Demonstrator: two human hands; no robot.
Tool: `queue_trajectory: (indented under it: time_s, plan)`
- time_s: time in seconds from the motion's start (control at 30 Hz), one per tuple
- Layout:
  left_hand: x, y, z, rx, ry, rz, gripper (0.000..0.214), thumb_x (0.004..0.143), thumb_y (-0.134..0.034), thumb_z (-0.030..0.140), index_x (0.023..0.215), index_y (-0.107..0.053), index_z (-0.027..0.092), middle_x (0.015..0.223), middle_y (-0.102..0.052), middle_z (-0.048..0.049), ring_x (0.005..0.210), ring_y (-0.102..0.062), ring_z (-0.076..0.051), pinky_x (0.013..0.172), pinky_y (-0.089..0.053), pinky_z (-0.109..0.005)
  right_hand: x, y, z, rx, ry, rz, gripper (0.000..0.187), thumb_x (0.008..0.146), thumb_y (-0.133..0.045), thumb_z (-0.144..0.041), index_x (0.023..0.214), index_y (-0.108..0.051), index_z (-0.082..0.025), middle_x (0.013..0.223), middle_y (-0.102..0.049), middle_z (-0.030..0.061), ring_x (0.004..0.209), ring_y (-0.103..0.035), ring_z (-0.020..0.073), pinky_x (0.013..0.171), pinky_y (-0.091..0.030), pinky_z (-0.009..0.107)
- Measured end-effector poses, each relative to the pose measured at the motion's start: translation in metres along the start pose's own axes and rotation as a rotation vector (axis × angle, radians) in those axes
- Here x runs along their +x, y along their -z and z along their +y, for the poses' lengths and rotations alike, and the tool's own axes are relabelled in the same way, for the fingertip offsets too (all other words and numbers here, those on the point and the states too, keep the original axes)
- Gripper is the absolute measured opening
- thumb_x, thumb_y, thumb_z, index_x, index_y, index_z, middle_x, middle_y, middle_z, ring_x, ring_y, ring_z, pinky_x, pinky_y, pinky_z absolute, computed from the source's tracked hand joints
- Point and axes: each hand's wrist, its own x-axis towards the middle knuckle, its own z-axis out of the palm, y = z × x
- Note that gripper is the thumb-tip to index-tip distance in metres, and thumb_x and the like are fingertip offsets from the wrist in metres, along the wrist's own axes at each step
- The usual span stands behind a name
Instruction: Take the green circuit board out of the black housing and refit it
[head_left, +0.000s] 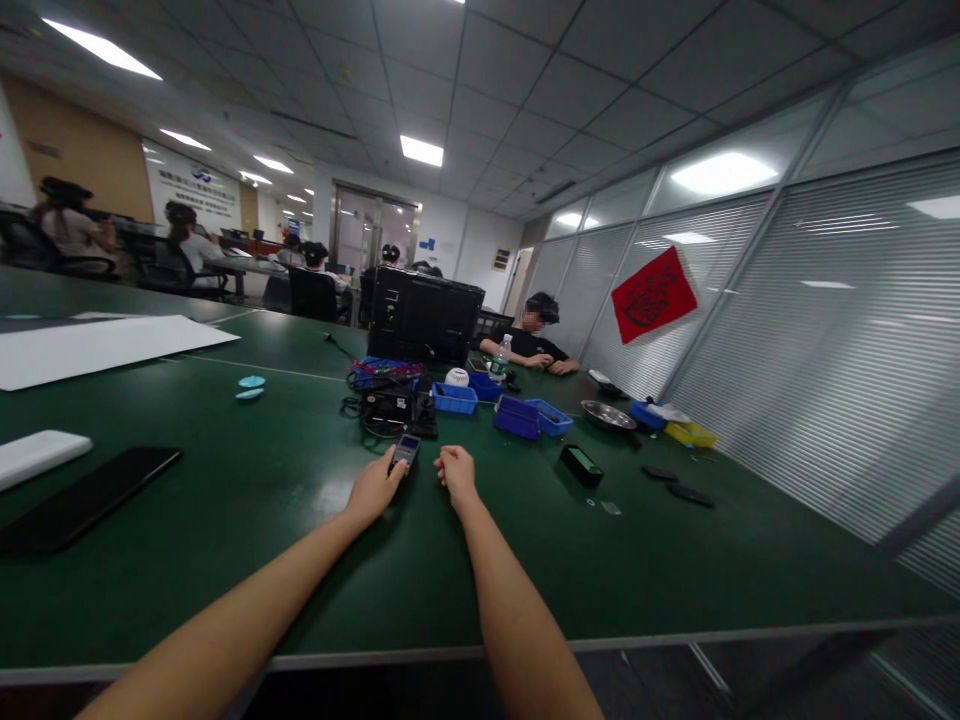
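My left hand [375, 486] is wrapped round a small dark handheld device [408, 449] with a grey screen at its far end. The thumb lies across its lower part, and the device is just above or on the green table [420, 590]; I cannot tell which. Just to the right, my right hand [458, 474] is closed, its fingers curled together towards the device without touching it. Whatever those fingers may hold is hidden. Beyond the device lies a black box-shaped unit [386, 406] with tangled cables.
Farther back stand a black monitor [424, 315], blue trays [454, 398] and a water bottle [501, 355]. To the right are a black-green box [581, 465] and a metal bowl [609, 416]. A black tablet-like slab [90, 495] lies left. Another person [534, 335] sits across the table.
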Motion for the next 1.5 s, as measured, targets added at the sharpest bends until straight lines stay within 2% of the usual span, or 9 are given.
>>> queue_trajectory:
  time_s: [0.1, 0.2, 0.33, 0.57, 0.83, 0.97, 1.1, 1.27, 1.5]
  plan:
    - [0.002, -0.008, 0.002, -0.198, -0.064, -0.062, 0.044, 0.082, -0.033, 0.031, 0.119, -0.052, 0.017, 0.120, -0.056, -0.0065, 0.111, -0.050, -0.019, 0.092, -0.037, -0.029, -0.008, -0.004, -0.006, -0.261, 0.136, 0.014, 0.040, 0.076, -0.046, -0.036, 0.110, -0.049, -0.015, 0.089, -0.062, 0.0070, 0.074, -0.058, 0.0152, 0.061, -0.045, 0.025]
    - [0.007, -0.009, -0.004, -0.445, -0.009, -0.104, 0.043, 0.073, -0.038, 0.020, 0.111, -0.058, 0.016, 0.113, -0.061, -0.0059, 0.102, -0.056, -0.018, 0.084, -0.045, -0.029, -0.024, -0.010, -0.014, -0.587, 0.231, -0.021, 0.065, 0.073, -0.050, -0.046, 0.127, -0.035, -0.014, 0.114, -0.052, 0.0140, 0.103, -0.051, 0.0227, 0.081, -0.041, 0.032]
    - [0.011, -0.003, -0.012, -0.690, 0.108, -0.061, 0.042, 0.067, -0.043, 0.020, 0.105, -0.059, 0.012, 0.109, -0.062, -0.0105, 0.098, -0.058, -0.020, 0.072, -0.050, -0.026, -0.040, -0.016, -0.023, -0.867, 0.245, -0.065, 0.071, 0.073, -0.050, -0.040, 0.134, -0.024, -0.012, 0.116, -0.051, 0.0163, 0.107, -0.047, 0.0272, 0.083, -0.038, 0.036]
    - [0.006, 0.009, -0.011, -0.705, 0.121, -0.074, 0.049, 0.067, -0.051, 0.027, 0.114, -0.050, 0.012, 0.108, -0.059, -0.0126, 0.090, -0.060, -0.019, 0.068, -0.051, -0.029, -0.029, 0.001, -0.024, -0.908, 0.148, -0.012, 0.067, 0.073, -0.048, -0.036, 0.132, -0.026, -0.013, 0.114, -0.053, 0.0161, 0.103, -0.049, 0.0278, 0.078, -0.040, 0.037]
    - [0.003, 0.018, -0.007, -0.725, 0.123, -0.102, 0.053, 0.064, -0.052, 0.027, 0.115, -0.046, 0.013, 0.097, -0.060, -0.0092, 0.079, -0.059, -0.016, 0.063, -0.049, -0.027, -0.006, 0.041, -0.013, -1.004, 0.011, 0.223, 0.059, 0.075, -0.045, -0.032, 0.127, -0.032, -0.009, 0.115, -0.050, 0.0180, 0.102, -0.047, 0.0291, 0.074, -0.043, 0.037]
    - [0.004, 0.020, -0.008, -0.745, 0.141, -0.087, 0.056, 0.064, -0.050, 0.027, 0.117, -0.042, 0.012, 0.094, -0.059, -0.0080, 0.072, -0.058, -0.013, 0.060, -0.048, -0.026, 0.003, 0.054, -0.001, -1.025, 0.019, 0.329, 0.058, 0.076, -0.044, -0.030, 0.127, -0.033, -0.006, 0.115, -0.048, 0.0208, 0.102, -0.047, 0.0306, 0.073, -0.043, 0.038]
    - [0.004, 0.017, -0.009, -0.766, 0.143, -0.075, 0.058, 0.065, -0.051, 0.026, 0.120, -0.039, 0.012, 0.090, -0.060, -0.0071, 0.067, -0.057, -0.012, 0.059, -0.048, -0.025, 0.007, 0.060, 0.009, -1.087, 0.108, 0.307, 0.063, 0.078, -0.044, -0.030, 0.131, -0.027, -0.002, 0.116, -0.045, 0.0252, 0.103, -0.046, 0.0310, 0.077, -0.041, 0.039]
    - [0.004, 0.014, -0.010, -0.749, 0.118, -0.067, 0.058, 0.066, -0.050, 0.027, 0.121, -0.039, 0.012, 0.087, -0.060, -0.0055, 0.065, -0.058, -0.012, 0.057, -0.047, -0.023, 0.001, 0.064, 0.012, -1.098, 0.179, 0.281, 0.061, 0.079, -0.043, -0.032, 0.132, -0.027, -0.008, 0.117, -0.044, 0.0226, 0.103, -0.046, 0.0295, 0.075, -0.041, 0.038]
    - [0.003, 0.018, -0.009, -0.721, 0.121, -0.058, 0.058, 0.066, -0.048, 0.028, 0.121, -0.039, 0.012, 0.083, -0.061, -0.0046, 0.066, -0.058, -0.013, 0.058, -0.047, -0.025, -0.003, 0.072, 0.005, -0.983, 0.116, 0.335, 0.058, 0.080, -0.042, -0.035, 0.131, -0.029, -0.012, 0.115, -0.046, 0.0197, 0.104, -0.046, 0.0278, 0.076, -0.040, 0.036]
